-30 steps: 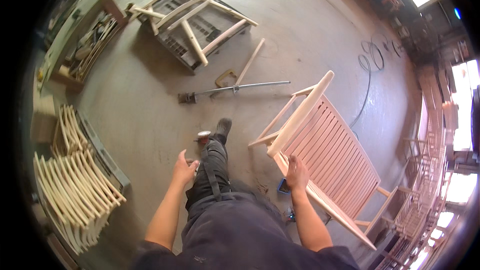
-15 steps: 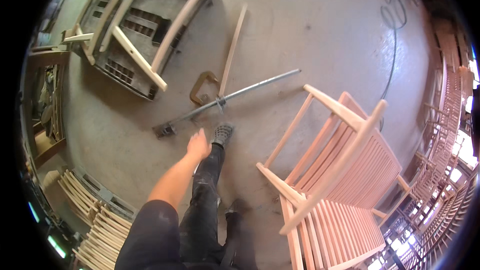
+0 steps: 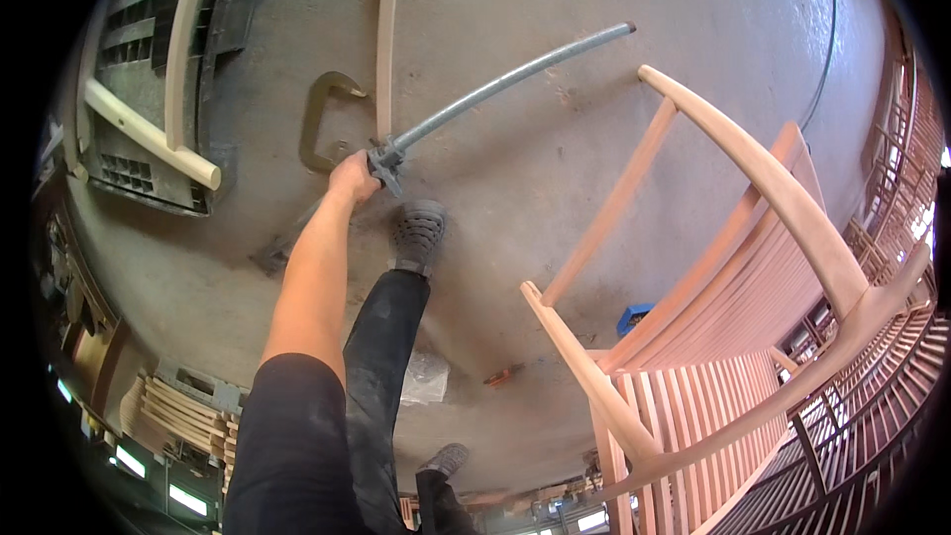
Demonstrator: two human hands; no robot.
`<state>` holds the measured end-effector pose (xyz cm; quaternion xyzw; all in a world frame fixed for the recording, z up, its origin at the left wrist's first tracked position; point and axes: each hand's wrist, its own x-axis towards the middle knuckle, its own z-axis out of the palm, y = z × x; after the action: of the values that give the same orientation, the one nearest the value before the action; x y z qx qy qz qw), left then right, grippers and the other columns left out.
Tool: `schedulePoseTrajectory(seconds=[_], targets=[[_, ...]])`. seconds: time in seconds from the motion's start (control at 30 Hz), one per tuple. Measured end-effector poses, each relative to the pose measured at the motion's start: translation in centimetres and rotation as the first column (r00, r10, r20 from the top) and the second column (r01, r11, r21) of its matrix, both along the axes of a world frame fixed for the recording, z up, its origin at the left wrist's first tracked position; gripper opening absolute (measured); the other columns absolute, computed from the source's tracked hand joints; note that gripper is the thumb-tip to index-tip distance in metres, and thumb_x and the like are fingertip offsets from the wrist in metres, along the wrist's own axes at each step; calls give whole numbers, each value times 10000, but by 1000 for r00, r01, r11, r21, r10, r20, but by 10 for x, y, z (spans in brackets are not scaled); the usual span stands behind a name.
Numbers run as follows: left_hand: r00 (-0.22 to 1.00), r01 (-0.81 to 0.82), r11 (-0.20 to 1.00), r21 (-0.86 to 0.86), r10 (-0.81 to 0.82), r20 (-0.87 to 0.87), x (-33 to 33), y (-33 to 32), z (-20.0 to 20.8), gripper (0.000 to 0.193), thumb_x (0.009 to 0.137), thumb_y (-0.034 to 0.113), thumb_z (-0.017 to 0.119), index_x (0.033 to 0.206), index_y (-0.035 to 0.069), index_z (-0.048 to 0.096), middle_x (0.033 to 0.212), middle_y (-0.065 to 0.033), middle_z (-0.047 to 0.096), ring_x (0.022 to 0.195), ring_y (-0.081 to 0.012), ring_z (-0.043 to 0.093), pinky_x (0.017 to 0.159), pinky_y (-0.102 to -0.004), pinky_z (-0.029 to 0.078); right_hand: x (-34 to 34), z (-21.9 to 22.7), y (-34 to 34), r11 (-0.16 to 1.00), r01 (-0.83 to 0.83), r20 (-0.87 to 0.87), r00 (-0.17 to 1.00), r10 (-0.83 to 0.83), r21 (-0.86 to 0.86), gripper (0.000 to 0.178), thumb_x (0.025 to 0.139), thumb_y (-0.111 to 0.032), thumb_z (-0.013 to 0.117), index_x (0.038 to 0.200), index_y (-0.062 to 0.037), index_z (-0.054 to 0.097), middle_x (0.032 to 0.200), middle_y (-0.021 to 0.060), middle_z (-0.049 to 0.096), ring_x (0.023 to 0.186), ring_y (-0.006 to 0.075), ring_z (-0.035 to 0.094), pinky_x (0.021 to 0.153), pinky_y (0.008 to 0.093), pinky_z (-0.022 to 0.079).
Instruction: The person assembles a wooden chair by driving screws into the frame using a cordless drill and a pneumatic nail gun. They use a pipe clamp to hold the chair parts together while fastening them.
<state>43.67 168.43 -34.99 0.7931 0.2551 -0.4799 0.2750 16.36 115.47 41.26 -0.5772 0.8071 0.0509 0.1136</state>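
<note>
Grey floor (image 3: 535, 198), clamp (image 3: 515, 74) lying across centre and upper middle; left hand (image 3: 354, 178) wraps it beside sliding bracket (image 3: 387, 167), presumably for balance. Right hand unseen, state untellable. Slatted chair (image 3: 748, 287) at right.

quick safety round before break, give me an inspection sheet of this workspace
surface: grey floor, marked and scuffed in places
job's things: bar clamp on the floor, a yellowish C-clamp and a wooden strip near it
clutter: clear plastic, a small orange-red item and a blue container on the floor
hands: left hand at the bar clamp beside its sliding piece, fingers partly hidden, grip unclear; right hand out of view
cables: one dark cable on the floor, upper right
surroundings: slatted wooden chair at right, wooden pieces on a dark platform at upper left, stacked curved pieces at lower left
</note>
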Motion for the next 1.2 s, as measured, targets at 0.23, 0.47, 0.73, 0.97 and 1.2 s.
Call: schedulePoseTrajectory(seconds=[0.23, 0.47, 0.73, 0.97, 1.2], targets=[[998, 64, 980, 186, -66, 4, -79, -6, 89, 440, 743, 350, 775, 1116, 125, 717, 1046, -160, 739, 1033, -346, 690, 853, -439, 539, -66, -6, -50, 791, -573, 225, 817, 531, 212, 408, 1050, -291, 492, 1286, 38, 541, 1109, 140, 626, 1008, 274, 631, 820, 398, 535], [973, 57, 998, 34, -63, 222, -91, 33, 269, 368, 816, 328, 728, 1051, 45, 723, 1039, -205, 728, 1017, -379, 687, 844, -434, 536, -5, -25, 22, 983, 37, 439, 897, 47, -182, 363, 992, -167, 612, 1281, 34, 524, 1046, 123, 643, 816, 233, 672, 678, 373, 580], [776, -52, 946, -319, 239, 583, -88, -1, 478, 31, 925, 96, 671, 925, 71, 689, 771, 38, 582, 596, -85, 490, 535, -272, 398, -25, -40, 15, 966, 209, 858, 512, 26, -153, 393, 937, -61, 637, 1261, 1, 424, 1039, 128, 608, 776, 239, 697, 666, 375, 573], [850, -40, 934, -356, 219, 480, -109, -78, 637, 210, 952, 99, 634, 1156, 56, 658, 982, -37, 651, 648, -86, 502, 595, -272, 428, -30, -35, -2, 945, -314, 821, 515, 249, -90, 569, 941, -323, 664, 1243, 118, 468, 1082, 263, 622, 894, 357, 642, 763, 448, 538], [705, 114, 876, -469, 261, 659, -285, -281, 860, 79, 951, 54, 571, 888, 93, 600, 658, 31, 423, 593, -81, 424, 559, -256, 365, -157, -35, -54, 463, -884, 928, 110, 355, -72, 861, 950, -296, 600, 1541, 86, 104, 1259, 340, 596, 1099, 428, 642, 901, 479, 523]])
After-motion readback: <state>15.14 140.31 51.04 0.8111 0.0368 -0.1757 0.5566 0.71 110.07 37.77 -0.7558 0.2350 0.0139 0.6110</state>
